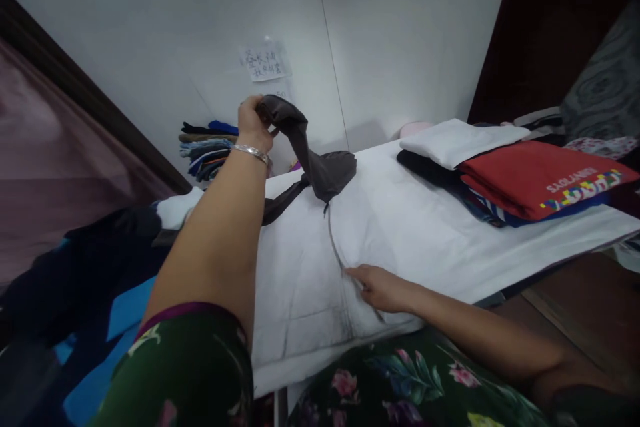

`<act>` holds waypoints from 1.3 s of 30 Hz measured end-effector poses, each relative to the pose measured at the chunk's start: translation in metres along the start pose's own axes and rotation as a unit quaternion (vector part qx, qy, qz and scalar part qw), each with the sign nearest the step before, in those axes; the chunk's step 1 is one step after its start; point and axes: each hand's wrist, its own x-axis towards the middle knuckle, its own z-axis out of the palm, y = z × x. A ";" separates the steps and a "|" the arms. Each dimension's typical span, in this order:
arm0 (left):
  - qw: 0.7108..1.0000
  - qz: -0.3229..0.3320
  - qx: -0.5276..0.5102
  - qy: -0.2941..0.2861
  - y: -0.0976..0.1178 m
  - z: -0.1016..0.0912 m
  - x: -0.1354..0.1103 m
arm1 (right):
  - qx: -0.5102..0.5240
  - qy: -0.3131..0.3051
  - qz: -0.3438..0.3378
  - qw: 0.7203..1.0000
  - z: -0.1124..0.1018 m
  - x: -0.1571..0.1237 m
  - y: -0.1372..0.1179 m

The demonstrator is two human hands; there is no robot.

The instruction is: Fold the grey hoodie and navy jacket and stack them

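White cloth-covered padded surface (425,233) spreads below the dark grey fabric (320,173) clenched in the left hand (255,123); the open right hand (380,288) rests flat nearer the grip.

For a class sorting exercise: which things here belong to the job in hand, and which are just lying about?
In use: left hand, dark grey cloth, right hand, white sheet.

Lying about: folded red shirt, folded white cloth, stack of clothes, paper note.
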 end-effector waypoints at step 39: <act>0.998 -0.027 -0.041 -0.050 -0.007 -0.047 -0.043 | -0.165 0.201 0.062 0.964 -0.032 -0.002 0.064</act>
